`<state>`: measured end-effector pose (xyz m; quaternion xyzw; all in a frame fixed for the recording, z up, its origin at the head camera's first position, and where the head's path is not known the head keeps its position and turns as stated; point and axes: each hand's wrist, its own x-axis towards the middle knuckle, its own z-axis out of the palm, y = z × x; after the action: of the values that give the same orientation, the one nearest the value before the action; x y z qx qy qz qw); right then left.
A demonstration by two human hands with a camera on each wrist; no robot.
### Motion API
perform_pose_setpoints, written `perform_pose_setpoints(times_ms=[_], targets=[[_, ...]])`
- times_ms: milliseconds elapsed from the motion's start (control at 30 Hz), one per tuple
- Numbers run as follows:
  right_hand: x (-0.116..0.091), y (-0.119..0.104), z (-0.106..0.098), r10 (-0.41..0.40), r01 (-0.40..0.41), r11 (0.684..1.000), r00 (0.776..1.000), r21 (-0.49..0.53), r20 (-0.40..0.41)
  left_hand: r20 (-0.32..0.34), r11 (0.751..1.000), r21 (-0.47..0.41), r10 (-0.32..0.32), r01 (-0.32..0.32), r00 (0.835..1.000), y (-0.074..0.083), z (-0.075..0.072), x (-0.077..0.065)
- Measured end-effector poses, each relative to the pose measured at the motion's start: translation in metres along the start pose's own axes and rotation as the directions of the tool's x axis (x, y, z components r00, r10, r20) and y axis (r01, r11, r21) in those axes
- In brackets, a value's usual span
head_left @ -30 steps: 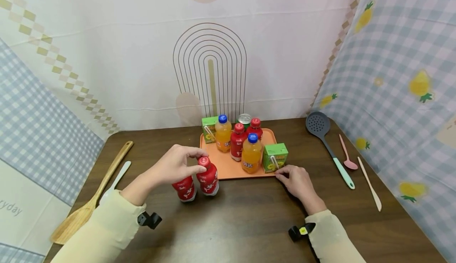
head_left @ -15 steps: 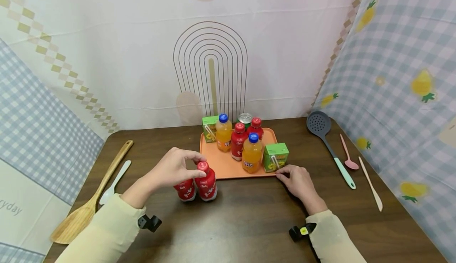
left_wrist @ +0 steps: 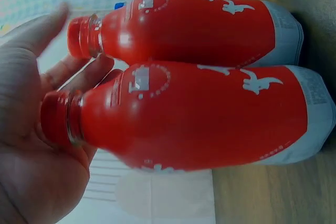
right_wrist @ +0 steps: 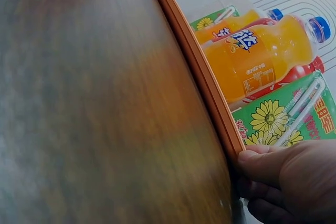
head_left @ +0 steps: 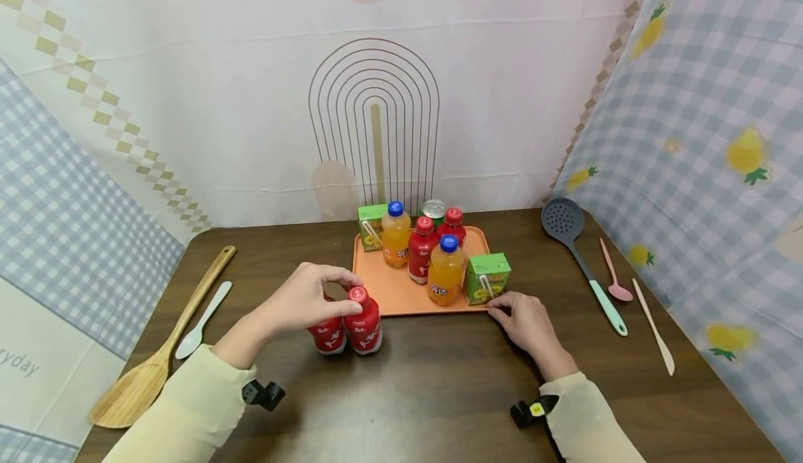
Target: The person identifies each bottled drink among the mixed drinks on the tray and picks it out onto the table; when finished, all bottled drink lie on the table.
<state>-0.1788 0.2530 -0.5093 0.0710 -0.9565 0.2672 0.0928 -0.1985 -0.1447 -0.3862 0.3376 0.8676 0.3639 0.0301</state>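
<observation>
Two red bottles [head_left: 364, 327] at eight o'clock of the tray [head_left: 392, 297], left hand [head_left: 304, 300] curled around one cap [head_left: 358, 295], right hand [head_left: 525, 321] pinching the tray at four o'clock: keep that bottle upright!

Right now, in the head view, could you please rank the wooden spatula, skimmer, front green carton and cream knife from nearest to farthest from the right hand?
From the right hand:
1. Front green carton, on the orange tray.
2. Skimmer, to the hand's right.
3. Cream knife, farther right.
4. Wooden spatula, at far left.
</observation>
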Motion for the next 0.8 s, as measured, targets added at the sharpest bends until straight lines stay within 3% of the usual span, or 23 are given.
perform_pose_setpoints(times_ms=[200,400,633,800], targets=[[-0.001,0.000,0.001,-0.027,0.027,1.000,1.000,-0.009,-0.009,-0.054,0.993,-0.099,-0.072,0.066,0.996,-0.018,-0.008,-0.003],[-0.001,0.000,0.002,-0.048,0.048,0.999,0.999,-0.008,-0.007,-0.091,0.973,-0.184,-0.162,0.143,0.983,-0.057,-0.011,-0.005],[-0.002,0.001,0.003,-0.056,0.056,0.998,0.998,-0.014,-0.009,-0.057,0.958,-0.124,-0.268,0.259,0.962,-0.104,0.007,0.000],[-0.003,0.002,0.004,-0.061,0.061,0.998,0.998,-0.010,-0.018,-0.039,0.962,-0.112,-0.253,0.248,0.967,-0.116,0.021,0.004]])
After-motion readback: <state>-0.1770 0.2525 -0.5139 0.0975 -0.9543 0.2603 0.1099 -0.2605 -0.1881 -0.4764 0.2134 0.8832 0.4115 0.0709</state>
